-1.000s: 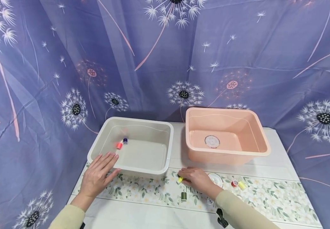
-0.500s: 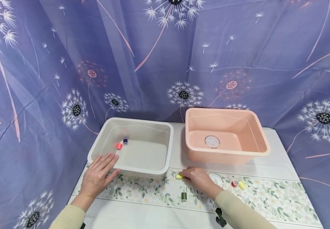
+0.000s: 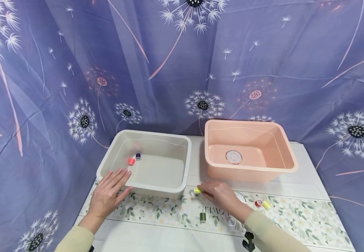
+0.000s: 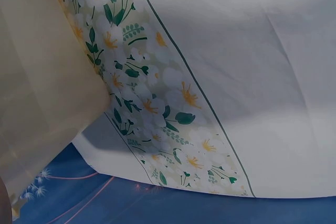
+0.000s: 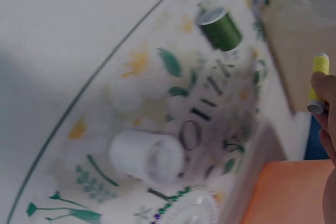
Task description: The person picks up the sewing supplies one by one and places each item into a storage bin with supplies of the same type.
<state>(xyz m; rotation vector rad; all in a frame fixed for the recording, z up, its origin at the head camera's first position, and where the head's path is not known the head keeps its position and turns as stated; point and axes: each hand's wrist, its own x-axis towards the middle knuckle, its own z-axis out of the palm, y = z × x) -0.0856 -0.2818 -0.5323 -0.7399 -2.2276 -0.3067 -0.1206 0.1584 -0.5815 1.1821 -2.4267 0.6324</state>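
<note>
My right hand (image 3: 220, 195) pinches a yellow thread spool (image 3: 197, 190) above the floral cloth, just right of the grey tub's near corner. In the right wrist view the same yellow spool (image 5: 319, 83) sits between thumb and fingers. My left hand (image 3: 107, 194) lies with straight fingers over the near left rim of the grey tub (image 3: 186, 168). A red thread spool (image 3: 131, 161) and a navy one (image 3: 138, 156) lie inside that tub. Below my right hand are a green spool (image 3: 203, 217) and a white spool (image 5: 147, 156). The left wrist view shows no spool.
A peach tub (image 3: 251, 168) at the back right holds a wheel of pins (image 3: 233, 157). Another pin wheel (image 3: 240, 196) is partly hidden by my right hand. Farther right lie a red spool (image 3: 258, 203) and a second yellow spool (image 3: 266, 205). A purple curtain (image 3: 169, 87) hangs behind.
My right hand has turned the yellow spool in its fingers and moved it a little away from me, towards the tubs. My left hand has stayed in place.
</note>
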